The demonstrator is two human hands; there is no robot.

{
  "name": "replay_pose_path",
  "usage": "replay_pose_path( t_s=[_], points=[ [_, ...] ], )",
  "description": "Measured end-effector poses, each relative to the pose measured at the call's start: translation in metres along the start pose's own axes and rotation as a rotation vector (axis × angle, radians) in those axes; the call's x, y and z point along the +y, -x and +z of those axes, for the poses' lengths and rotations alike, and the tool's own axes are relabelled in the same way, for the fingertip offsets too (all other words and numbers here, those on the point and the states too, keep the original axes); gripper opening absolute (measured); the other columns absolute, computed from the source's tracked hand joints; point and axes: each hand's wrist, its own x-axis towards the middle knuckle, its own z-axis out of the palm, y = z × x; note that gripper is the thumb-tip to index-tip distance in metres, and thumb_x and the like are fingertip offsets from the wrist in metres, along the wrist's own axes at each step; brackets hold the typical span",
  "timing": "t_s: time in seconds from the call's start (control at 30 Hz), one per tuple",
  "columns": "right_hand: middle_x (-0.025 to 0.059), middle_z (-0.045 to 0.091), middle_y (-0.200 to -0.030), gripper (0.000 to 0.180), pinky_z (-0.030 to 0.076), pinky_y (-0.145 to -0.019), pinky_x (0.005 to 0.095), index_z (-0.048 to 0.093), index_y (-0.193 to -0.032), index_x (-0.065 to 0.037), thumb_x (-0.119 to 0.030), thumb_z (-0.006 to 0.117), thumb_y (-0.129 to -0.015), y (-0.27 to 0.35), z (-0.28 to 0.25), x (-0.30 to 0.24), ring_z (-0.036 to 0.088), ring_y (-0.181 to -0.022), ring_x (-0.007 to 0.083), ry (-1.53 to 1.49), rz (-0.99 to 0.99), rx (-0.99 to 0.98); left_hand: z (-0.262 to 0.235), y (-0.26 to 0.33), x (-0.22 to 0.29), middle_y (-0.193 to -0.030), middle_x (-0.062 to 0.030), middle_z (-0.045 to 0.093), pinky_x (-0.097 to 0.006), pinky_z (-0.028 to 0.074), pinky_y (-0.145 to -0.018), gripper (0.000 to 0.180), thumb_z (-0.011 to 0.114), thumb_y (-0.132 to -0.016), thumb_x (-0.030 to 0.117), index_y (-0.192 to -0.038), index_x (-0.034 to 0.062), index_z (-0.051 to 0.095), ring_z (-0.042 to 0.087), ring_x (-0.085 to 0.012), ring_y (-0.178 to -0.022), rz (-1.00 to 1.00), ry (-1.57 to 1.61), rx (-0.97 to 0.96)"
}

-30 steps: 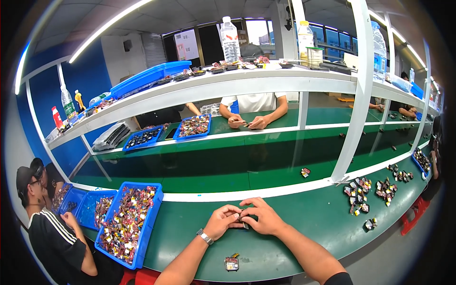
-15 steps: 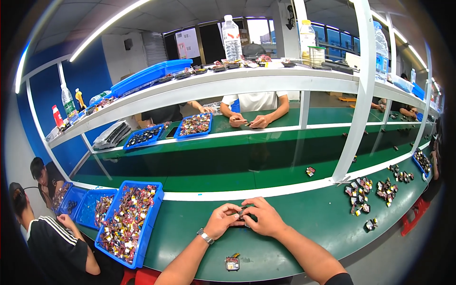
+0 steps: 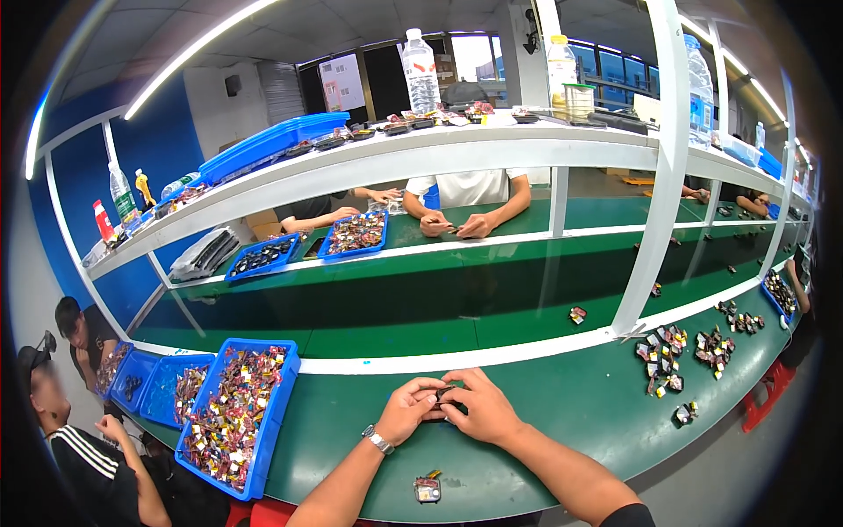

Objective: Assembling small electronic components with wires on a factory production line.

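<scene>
A small black piece (image 3: pixel 449 394) sits between my two hands over the green table. My left hand (image 3: pixel 407 411), below a silver wristwatch (image 3: pixel 378 438), pinches it from the left. The fingers of my right hand (image 3: pixel 482 407) close on it from the right and above, hiding most of it. Closer to me on the table lies one small electronic module (image 3: pixel 428 488) with a clear-and-black case, a white patch and a yellow-brown strip. To the left of my hands stands a blue tray (image 3: pixel 285 386) heaped with similar small parts in red, yellow and white.
More blue trays (image 3: pixel 164 369) stand at the far left beside seated people. Loose modules (image 3: pixel 661 356) lie in clusters on the right. A white post (image 3: pixel 654 202) and a shelf (image 3: pixel 421 158) with bottles rise ahead. Across the green line another person's hands (image 3: pixel 457 226) work.
My right hand has shifted slightly over the black piece, its fingers drawn closer. At the left, the co-worker in the striped shirt has raised their head and a hand. Across the line, another person's arm has reached further in.
</scene>
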Motion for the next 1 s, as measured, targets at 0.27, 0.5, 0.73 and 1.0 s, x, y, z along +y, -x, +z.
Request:
replay_pose_path(
  t_s=[0.27, 0.5, 0.73, 1.0],
  points=[
    [0.0044, 0.062, -0.111, 0.017, 0.054, -0.079, 0.0335, 0.073, -0.094, -0.009, -0.010, 0.074, -0.077, 0.004, 0.004, -0.003, 0.058, -0.106, 0.0245, 0.017, 0.021, 0.059, -0.003, 0.000, -0.004, -0.121, -0.0161, 0.062, -0.036, 0.056, -0.093, 0.027, 0.048, -0.099, 0.003, -0.126, -0.0011, 0.051, 0.064, -0.0223, -0.109, 0.000, 0.010, 0.006],
    [0.0057, 0.063, -0.117, 0.019, 0.052, -0.088, 0.0367, 0.074, -0.095, -0.008, -0.007, 0.074, -0.077, 0.004, 0.007, -0.003, 0.056, -0.110, 0.0270, -0.084, 0.107, 0.078, -0.006, -0.001, -0.007, -0.121, -0.0168, 0.061, -0.037, 0.057, -0.093, 0.025, 0.050, -0.099, 0.002, -0.123, -0.0019, 0.052, 0.064, -0.0239, -0.110, 0.014, 0.032, 0.010],
    [0.0093, 0.061, -0.120, 0.017, 0.048, -0.095, 0.0395, 0.071, -0.092, -0.004, -0.006, 0.072, -0.075, -0.004, 0.001, -0.016, 0.055, -0.114, 0.0301, 0.008, -0.065, 0.134, -0.008, -0.001, -0.007, -0.126, -0.0181, 0.060, -0.038, 0.057, -0.093, 0.022, 0.051, -0.099, 0.003, -0.120, -0.0021, 0.053, 0.063, -0.0248, -0.111, 0.066, 0.056, 0.000],
    [0.0094, 0.062, -0.115, 0.017, 0.049, -0.093, 0.0387, 0.071, -0.090, -0.004, -0.005, 0.072, -0.073, 0.000, 0.003, -0.015, 0.056, -0.112, 0.0295, 0.018, -0.084, 0.175, -0.011, -0.001, -0.013, -0.123, -0.0175, 0.061, -0.039, 0.057, -0.093, 0.023, 0.054, -0.098, 0.004, -0.120, -0.0019, 0.053, 0.064, -0.0241, -0.110, 0.102, 0.117, -0.041]
  ],
)
